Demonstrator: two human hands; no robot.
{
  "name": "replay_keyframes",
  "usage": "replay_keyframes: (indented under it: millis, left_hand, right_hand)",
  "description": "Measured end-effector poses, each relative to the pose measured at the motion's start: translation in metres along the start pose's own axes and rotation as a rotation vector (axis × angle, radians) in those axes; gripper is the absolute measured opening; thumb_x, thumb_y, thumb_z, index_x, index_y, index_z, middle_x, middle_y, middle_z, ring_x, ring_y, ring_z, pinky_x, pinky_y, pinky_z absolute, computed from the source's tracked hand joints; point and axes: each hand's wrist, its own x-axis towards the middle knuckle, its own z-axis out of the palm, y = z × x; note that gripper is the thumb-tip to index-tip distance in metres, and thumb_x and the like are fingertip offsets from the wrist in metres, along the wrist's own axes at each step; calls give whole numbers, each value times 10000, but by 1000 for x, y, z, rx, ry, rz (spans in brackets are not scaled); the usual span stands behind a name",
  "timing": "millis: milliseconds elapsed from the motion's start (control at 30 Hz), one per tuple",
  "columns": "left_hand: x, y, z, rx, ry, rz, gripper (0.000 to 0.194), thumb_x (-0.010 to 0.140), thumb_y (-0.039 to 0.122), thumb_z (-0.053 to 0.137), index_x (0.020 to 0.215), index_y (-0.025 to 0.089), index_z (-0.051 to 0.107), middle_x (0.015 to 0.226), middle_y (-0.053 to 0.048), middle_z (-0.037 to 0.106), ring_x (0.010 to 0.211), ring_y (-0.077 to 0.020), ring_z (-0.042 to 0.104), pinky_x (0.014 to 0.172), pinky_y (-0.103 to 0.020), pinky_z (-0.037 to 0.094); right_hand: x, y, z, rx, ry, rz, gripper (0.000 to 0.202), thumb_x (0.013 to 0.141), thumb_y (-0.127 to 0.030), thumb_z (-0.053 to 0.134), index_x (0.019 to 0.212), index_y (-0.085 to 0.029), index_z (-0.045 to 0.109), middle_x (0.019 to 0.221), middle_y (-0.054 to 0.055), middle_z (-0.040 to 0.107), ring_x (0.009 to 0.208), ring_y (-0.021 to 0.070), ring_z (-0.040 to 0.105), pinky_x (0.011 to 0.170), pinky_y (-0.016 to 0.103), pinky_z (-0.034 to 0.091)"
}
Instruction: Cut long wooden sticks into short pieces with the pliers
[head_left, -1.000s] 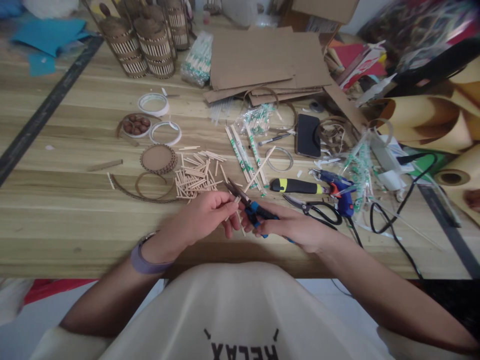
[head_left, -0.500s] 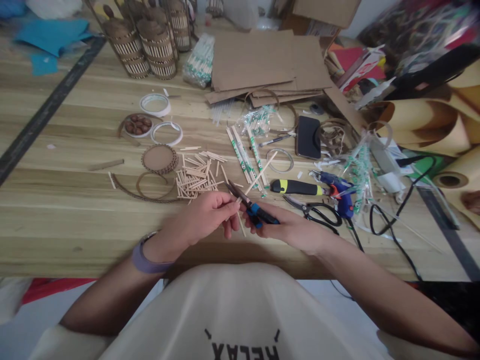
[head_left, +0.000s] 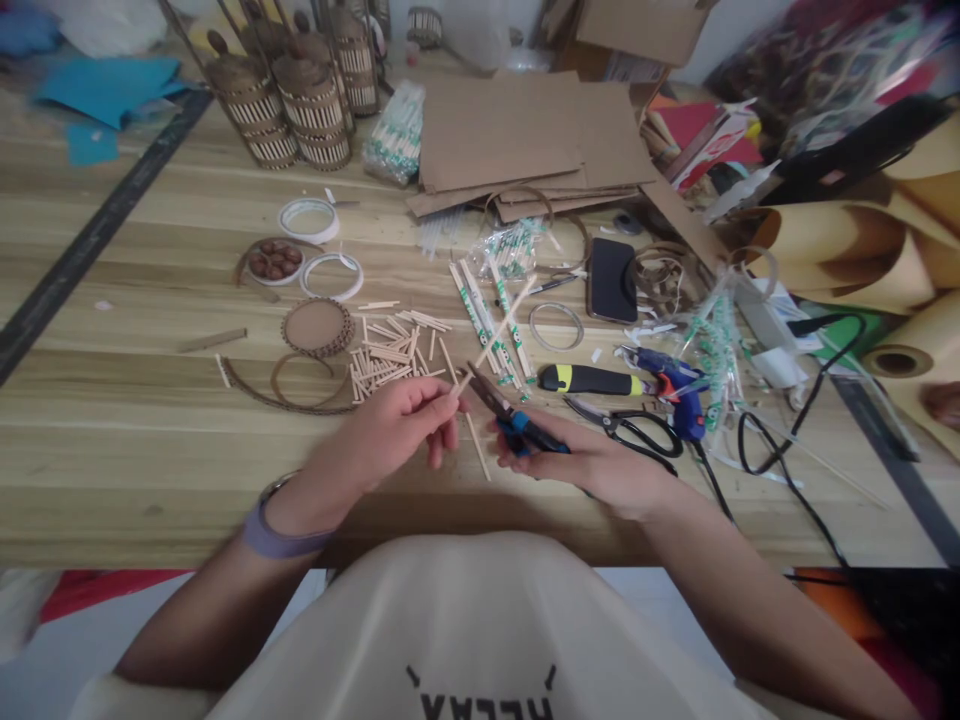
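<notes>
My left hand [head_left: 405,425] pinches the near end of a thin wooden chopstick [head_left: 496,338], which slants up and to the right. My right hand [head_left: 577,460] is wrapped round blue-and-black handled cutting pliers [head_left: 491,397]. Their dark jaws point up-left, close to the held chopstick; whether they touch it I cannot tell. Beyond my left hand lies a pile of short cut sticks [head_left: 386,360]. Another loose stick [head_left: 477,447] lies on the table between my hands. Paper-wrapped chopsticks [head_left: 480,310] with green print are just past the pliers.
To the right lie a yellow-and-black tool handle [head_left: 596,378], black-handled scissors [head_left: 645,432], a blue glue gun [head_left: 679,390] with its cord, and a phone [head_left: 611,280]. Cardboard sheets [head_left: 502,130] and stick-covered lanterns [head_left: 315,110] stand farther back. A round cardboard piece [head_left: 317,328] sits left.
My left hand has shifted left and slightly up with the chopstick, whose far end also moved up-left. The pliers' handles have moved a little right, away from my left hand.
</notes>
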Motion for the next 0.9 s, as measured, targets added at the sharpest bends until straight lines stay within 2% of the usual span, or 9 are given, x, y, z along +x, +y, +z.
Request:
replay_keyframes:
  millis: [67,133,233,300,333,467,533,600,900]
  left_hand:
    - [0,-1,-4,24,51,4,277,928,349,499,724,173,565,686,21,638,486,-88,551,562,-238,435]
    - [0,-3,-5,68,47,-4,254,934,347,491,770,172,577,662,25,627,501,-104,566,565,-243,444]
    - [3,-3,0,165,-27,0,255,953,357,459,814,178,576,640,22,627,532,-131,595,569,-252,459]
    - [3,-2,5,266,-41,26,267,966,347,431,807,187,576,650,12,646,564,-144,613,585,-256,464]
    - [3,-2,8,337,-28,41,281,973,340,418,795,193,577,654,7,656,586,-150,623,598,-257,461]
    - [2,-2,18,766,158,84,314,988,275,399,753,203,593,714,-43,697,704,-200,666,640,-282,435]
    - [2,-5,23,971,242,93,284,987,242,392,848,200,636,766,-79,719,733,-231,684,633,-299,428]
    - [3,-9,26,1110,268,102,292,990,238,374,950,192,660,787,-110,729,720,-260,693,615,-317,428]
    - [8,-9,29,1315,314,170,314,976,199,371,909,175,677,727,-130,731,708,-292,708,714,-392,436]
  right_hand:
    - [-4,-1,-3,-129,124,1,170,855,-354,581,924,-199,600,899,50,631,854,217,587,779,352,468]
    - [-5,-4,-3,-336,337,-30,177,889,-372,542,945,-208,577,902,72,637,844,238,596,794,383,469]
    - [2,-10,-1,-587,554,-192,214,915,-336,514,1098,-226,542,1149,136,637,1113,302,586,942,440,446]
    - [12,-12,1,-664,554,-315,250,929,-314,500,1164,-232,522,1314,148,586,1296,306,498,1032,445,408]
    - [18,-11,3,-689,535,-343,258,933,-315,496,1173,-225,522,1330,152,584,1307,307,495,1034,443,410]
    - [37,-3,11,-798,528,-253,273,938,-342,484,1152,-183,542,1099,153,678,1028,327,643,834,411,486]
    - [42,1,16,-838,559,-188,258,944,-355,481,1125,-185,550,1026,138,689,956,321,655,770,378,480]
    - [44,2,20,-850,580,-146,258,950,-365,483,1122,-184,547,1016,138,693,938,316,658,748,359,471]
    - [51,-10,34,-938,590,56,261,973,-315,477,1155,-136,530,1108,202,678,989,340,649,785,387,465]
